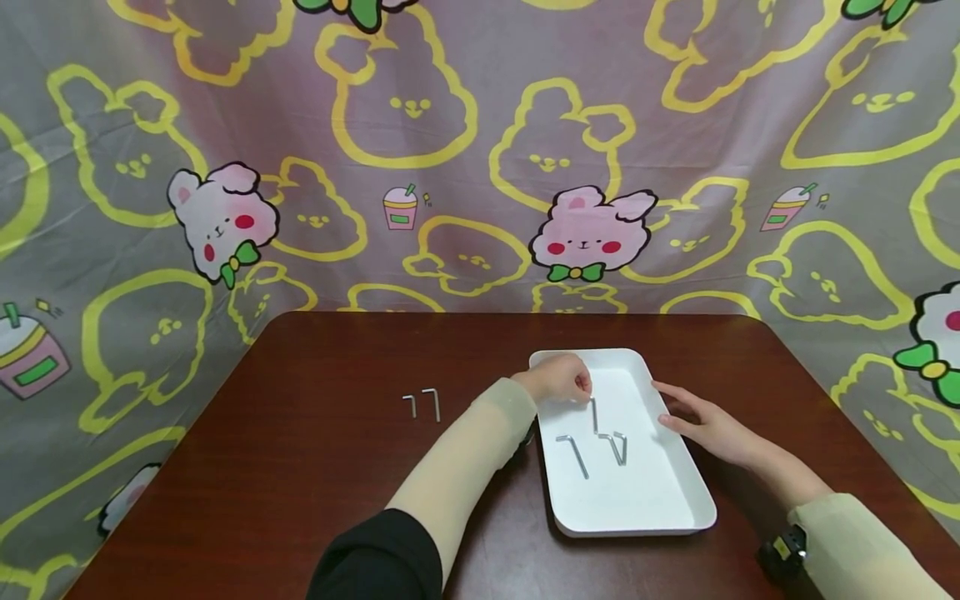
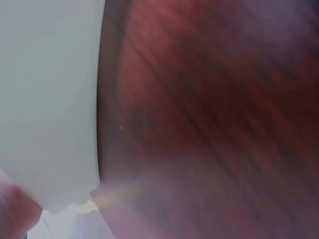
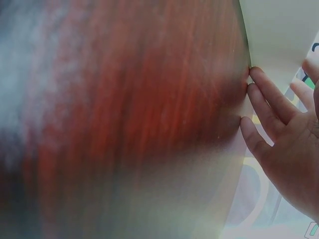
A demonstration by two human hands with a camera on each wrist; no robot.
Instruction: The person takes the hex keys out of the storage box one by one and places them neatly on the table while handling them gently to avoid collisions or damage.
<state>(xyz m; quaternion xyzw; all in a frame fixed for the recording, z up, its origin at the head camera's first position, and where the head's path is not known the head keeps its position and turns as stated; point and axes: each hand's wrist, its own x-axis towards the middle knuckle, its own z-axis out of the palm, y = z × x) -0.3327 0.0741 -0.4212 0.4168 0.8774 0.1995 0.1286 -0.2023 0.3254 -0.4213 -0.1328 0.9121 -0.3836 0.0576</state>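
Note:
My left hand reaches over the white tray, its fingers curled and pinching the upper end of a hex key. The key's long arm points down toward me; its top is hidden by the fingertips. Below it in the tray lie two more hex keys close together, one of them the right-hand key. Another hex key lies to their left. My right hand rests against the tray's right side with fingers extended; the right wrist view shows the fingertips at the tray wall.
On the brown table, left of the tray, lie a short hex key and a longer hex key. A patterned cloth hangs behind the table and along its sides.

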